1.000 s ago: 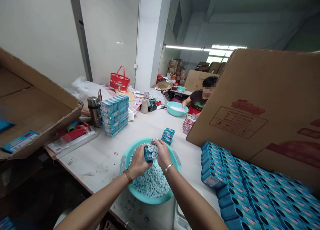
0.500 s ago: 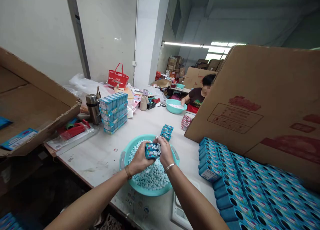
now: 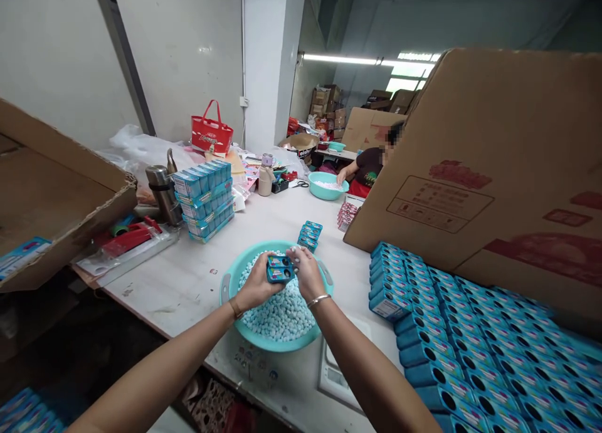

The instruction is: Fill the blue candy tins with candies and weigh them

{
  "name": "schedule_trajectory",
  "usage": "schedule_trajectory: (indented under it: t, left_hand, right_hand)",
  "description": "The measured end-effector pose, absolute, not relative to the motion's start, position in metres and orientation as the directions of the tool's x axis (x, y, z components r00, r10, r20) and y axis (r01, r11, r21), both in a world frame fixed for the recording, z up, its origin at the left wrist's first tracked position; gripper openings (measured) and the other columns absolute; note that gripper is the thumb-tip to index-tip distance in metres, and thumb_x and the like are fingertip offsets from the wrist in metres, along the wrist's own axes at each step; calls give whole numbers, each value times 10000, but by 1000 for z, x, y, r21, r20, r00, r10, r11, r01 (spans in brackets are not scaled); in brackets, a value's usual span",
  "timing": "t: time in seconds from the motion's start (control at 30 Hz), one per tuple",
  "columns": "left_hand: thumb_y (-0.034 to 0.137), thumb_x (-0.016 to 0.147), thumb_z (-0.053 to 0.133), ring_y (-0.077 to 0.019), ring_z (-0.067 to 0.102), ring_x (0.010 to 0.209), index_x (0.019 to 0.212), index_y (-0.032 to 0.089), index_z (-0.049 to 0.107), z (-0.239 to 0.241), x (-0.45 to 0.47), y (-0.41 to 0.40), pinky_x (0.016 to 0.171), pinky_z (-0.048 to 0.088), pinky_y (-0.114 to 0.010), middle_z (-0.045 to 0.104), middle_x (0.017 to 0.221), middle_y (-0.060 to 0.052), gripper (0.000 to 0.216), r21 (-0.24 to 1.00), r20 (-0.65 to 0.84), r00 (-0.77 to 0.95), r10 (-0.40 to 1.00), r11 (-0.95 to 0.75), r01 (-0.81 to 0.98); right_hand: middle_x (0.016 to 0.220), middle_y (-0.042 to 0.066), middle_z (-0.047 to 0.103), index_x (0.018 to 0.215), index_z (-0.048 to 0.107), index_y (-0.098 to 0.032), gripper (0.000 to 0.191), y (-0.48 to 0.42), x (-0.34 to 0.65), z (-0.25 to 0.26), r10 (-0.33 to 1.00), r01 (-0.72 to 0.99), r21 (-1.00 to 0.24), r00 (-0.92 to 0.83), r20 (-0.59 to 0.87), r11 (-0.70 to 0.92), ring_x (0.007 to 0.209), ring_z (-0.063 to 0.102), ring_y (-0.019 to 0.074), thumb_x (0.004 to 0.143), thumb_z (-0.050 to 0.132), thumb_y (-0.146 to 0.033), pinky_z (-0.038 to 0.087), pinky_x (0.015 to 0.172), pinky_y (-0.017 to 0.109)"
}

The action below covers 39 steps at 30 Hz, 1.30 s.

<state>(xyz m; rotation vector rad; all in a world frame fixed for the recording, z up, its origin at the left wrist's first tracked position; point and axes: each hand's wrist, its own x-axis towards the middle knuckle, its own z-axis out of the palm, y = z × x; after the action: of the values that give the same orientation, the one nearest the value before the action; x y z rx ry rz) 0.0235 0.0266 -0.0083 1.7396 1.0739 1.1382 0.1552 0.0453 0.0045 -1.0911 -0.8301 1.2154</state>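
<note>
The left hand [image 3: 254, 287] grips blue boxes [image 3: 280, 270] over the basin [image 3: 277, 344] on the bench [image 3: 185, 279]; the right hand [image 3: 308, 276] pinches pale balls [image 3: 295, 250] beside their holes. I'd tip those holes upward, staying low, so any strays drop back inside.

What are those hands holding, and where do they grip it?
The left hand grips small blue boxes by their left end; the right hand holds a few pale balls.
</note>
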Motion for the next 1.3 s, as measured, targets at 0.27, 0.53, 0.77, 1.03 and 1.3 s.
schedule_trajectory:
  t: [0.27,0.53,0.77,1.03,1.3]
  left_hand:
    - [239,602,778,-233,649,957,1224,211,426,-1,7,29,842,526,-360,627,1107,-50,714,980,160,256,953,-185,77]
    - [212,565,844,-240,638,1000,1239,239,439,19,-6,14,876,513,-354,612,1169,-42,787,995,41,298,954,-11,-102]
    - [200,600,847,-279,612,1096,1345,253,455,42,31,-8,923,503,-350,589,1285,-75,844,993,95,575,812,-37,-111]
    - [250,639,840,-301,620,1127,1318,222,576,45,89,-25,990,495,-400,647,1257,-76,729,998,61,653,755,-53,-32]
    - [245,529,889,-217,700,868,1118,226,671,20,53,-20,789,585,-296,740,953,-15,628,979,-111,163,980,136,-151]
  right_hand:
    - [1084,74,689,907,626,-216,305,51,185,-1,986,54,-998,168,-18,-28,1040,627,238,835,529,-496,484,796,317]
    - [978,89,682,807,654,-183,195,38,215,7,990,559,-824,39,132,88,1007,612,231,864,542,-333,441,933,368]
    - [1230,54,608,1348,502,-276,535,-39,256,41,934,154,-949,-280,224,274,1051,582,192,843,658,-356,495,870,331]
    - [1120,41,610,1269,537,-286,361,-118,324,34,946,412,-884,128,297,221,877,576,168,913,571,-337,483,793,311]
    - [1153,54,612,1294,495,-269,401,-129,371,-51,965,239,-970,239,109,51,912,600,184,911,550,-375,503,837,339]
